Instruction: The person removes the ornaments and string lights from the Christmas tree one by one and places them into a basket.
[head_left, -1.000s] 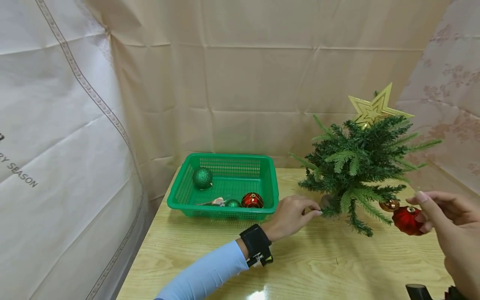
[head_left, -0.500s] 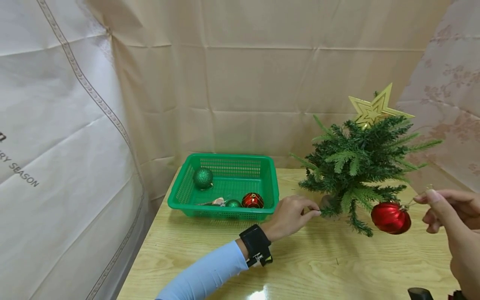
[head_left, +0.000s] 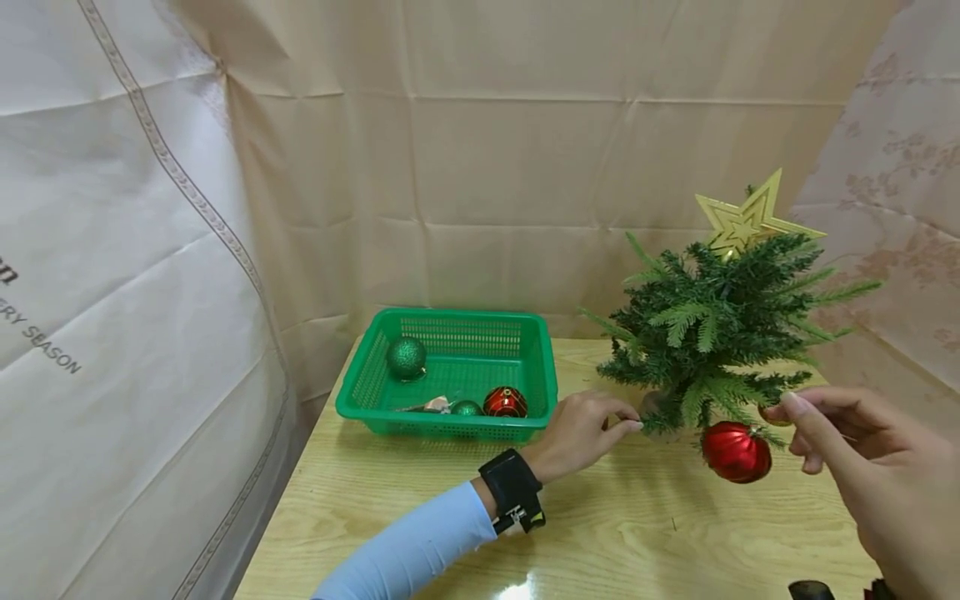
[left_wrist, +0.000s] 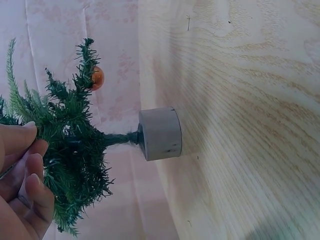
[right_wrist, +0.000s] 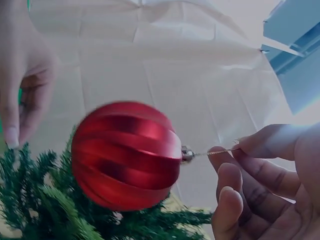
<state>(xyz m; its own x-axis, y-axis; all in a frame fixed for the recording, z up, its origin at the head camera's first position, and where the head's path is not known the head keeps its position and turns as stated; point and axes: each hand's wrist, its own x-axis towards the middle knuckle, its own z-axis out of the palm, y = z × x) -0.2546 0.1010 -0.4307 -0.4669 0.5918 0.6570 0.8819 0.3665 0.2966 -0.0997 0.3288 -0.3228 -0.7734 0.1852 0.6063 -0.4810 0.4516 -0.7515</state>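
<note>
A small artificial Christmas tree (head_left: 712,333) stands at the right of the table, its grey round base (left_wrist: 161,134) showing in the left wrist view. My left hand (head_left: 588,433) pinches the tip of a low branch on the tree's left side. On the other side, my right hand (head_left: 870,458) pinches the gold string (right_wrist: 215,152) of a red ribbed Christmas bauble (right_wrist: 125,156). The bauble hangs in front of the tree's lower right branches. Partly behind my right fingertips is a copper-coloured bauble (left_wrist: 98,78), seen on a branch in the left wrist view.
A green plastic basket (head_left: 447,423) left of the tree holds a glittery green bauble (head_left: 407,358), a smaller green one (head_left: 467,407) and a patterned red one (head_left: 505,402). A gold star (head_left: 746,221) tops the tree. Cloth walls (head_left: 517,158) hang behind the table.
My right hand has moved left toward the tree, and its grip has passed from the red bauble's body to its string. My left hand stays at the branch.
</note>
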